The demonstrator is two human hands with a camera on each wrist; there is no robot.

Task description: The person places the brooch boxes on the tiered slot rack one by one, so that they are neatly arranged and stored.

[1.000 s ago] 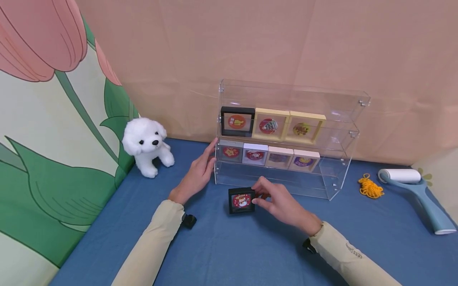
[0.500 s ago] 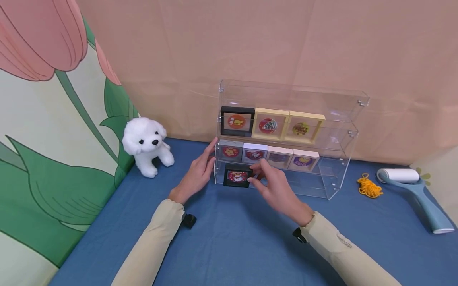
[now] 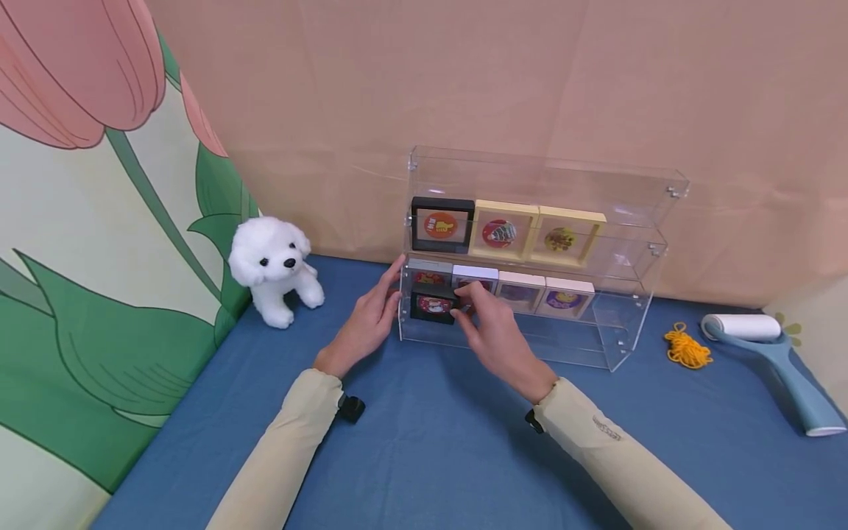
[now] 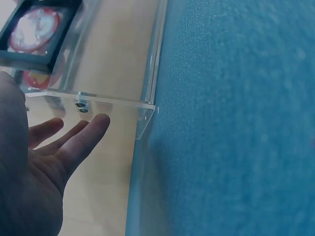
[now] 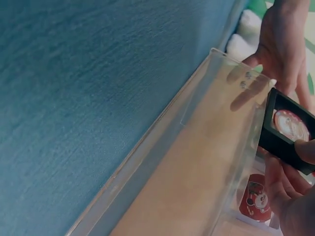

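My right hand (image 3: 500,335) pinches the right edge of a small black display frame (image 3: 433,303) with a round red badge inside. That frame is held at the left front of a clear acrylic tiered shelf (image 3: 517,346), partly covering a grey frame (image 3: 430,271) behind it. In the right wrist view, thumb and fingers close on the black frame (image 5: 290,129). My left hand (image 3: 364,324) touches the shelf's left side with extended fingers; the left wrist view has its fingers (image 4: 83,142) along the clear side panel (image 4: 118,101).
Higher on the shelf stand another black frame (image 3: 442,224) and two cream frames (image 3: 502,232). A lilac frame (image 3: 486,274) and two pale pink frames (image 3: 566,298) share the middle tier. A white plush dog (image 3: 271,269) sits left; orange yarn (image 3: 687,347) and a lint roller (image 3: 775,361) lie right.
My right hand has lifted the black frame from the tablecloth and carried it up and slightly left to the shelf. My left hand has stayed at the shelf's side.
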